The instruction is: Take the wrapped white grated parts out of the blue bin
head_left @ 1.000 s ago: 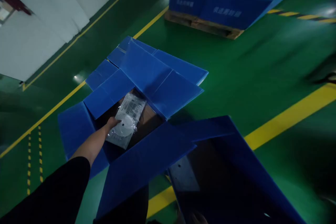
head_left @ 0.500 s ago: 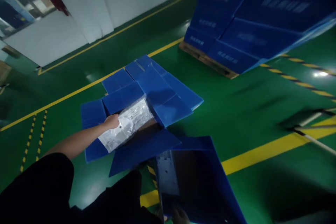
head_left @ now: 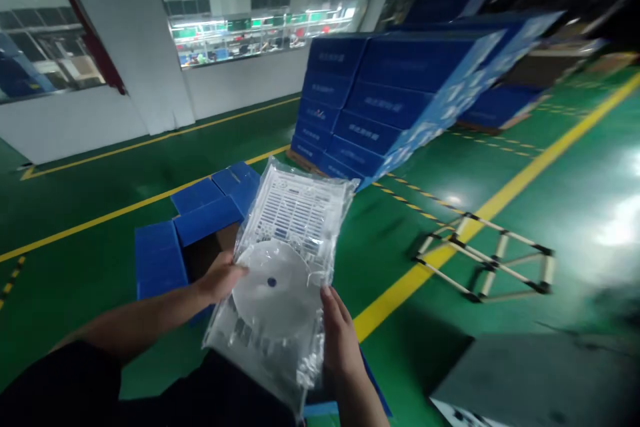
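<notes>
A white slatted plastic panel (head_left: pixel 273 293) in a clear plastic bag is held up in front of me, tilted, with a large round disc shape and a dark central hole. My left hand (head_left: pixel 223 277) grips its left edge, thumb on the face. On the opposite edge my right hand (head_left: pixel 340 327) is closed, thumb against the bag. Behind and below the panel is an open blue box (head_left: pixel 157 253) with its flaps spread; its inside is partly hidden. A second blue box (head_left: pixel 373 380) shows only a sliver below my right hand.
Blue boxes (head_left: pixel 350 100) stand stacked on a pallet ahead. A frame of pale tubes with black joints (head_left: pixel 493 260) lies on the green floor to the right. At lower right is a grey cabinet-like block (head_left: pixel 530 373). A white wall with windows (head_left: pixel 240 90) runs along the back.
The bagged panel has come up out of the open blue box towards me. My right hand, earlier low by the second box, now holds its right edge. My view has tilted up.
</notes>
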Demonstrator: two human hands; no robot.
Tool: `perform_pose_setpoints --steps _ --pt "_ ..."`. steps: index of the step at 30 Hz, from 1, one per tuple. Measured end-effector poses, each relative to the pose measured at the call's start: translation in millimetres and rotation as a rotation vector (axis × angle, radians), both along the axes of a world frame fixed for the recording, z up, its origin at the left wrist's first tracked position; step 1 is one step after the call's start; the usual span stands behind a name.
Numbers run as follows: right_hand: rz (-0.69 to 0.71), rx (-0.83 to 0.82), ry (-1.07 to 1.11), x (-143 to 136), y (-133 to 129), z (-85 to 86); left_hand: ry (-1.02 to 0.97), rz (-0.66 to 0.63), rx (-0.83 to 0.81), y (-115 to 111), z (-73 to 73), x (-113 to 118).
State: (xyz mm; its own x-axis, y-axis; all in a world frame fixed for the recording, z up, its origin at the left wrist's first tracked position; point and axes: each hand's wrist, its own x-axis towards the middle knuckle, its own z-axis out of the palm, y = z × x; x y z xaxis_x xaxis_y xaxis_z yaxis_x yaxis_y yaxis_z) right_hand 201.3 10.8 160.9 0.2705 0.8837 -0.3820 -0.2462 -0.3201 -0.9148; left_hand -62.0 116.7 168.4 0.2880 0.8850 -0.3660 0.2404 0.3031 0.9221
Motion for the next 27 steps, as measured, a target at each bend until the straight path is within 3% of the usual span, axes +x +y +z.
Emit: perform_pose_setpoints --steps 3,8,11,16,19,22,27 --pt "-0.003 -0.038 0.234 10.8 -39.1 47.6 -0.324 0.012 -0.146 -43.5 19.2 29.9" --pt "-0.132 -0.003 0.199 13.3 -94.7 91.7 -0.315 -0.118 -0.058 -77.4 61.5 37.9" --pt "-0.182 0.005 0.198 13.7 -110.2 96.1 -0.284 -0.222 -0.029 -85.1 79.4 33.9" --pt "-0.238 0.068 0.158 18.7 -122.4 78.0 -0.251 -0.282 0.023 -97.5 92.6 31.9" --pt "-0.305 0.090 0.107 16.0 -127.2 77.3 -0.299 -0.284 0.005 -104.8 93.4 31.2" --pt "-0.367 0.073 0.075 8.7 -132.3 89.4 -0.330 -0.335 0.023 -108.9 89.7 26.7" --pt "-0.412 0.025 -0.052 -0.1 -144.9 102.9 -0.269 -0.580 0.205 -97.8 80.8 13.2"
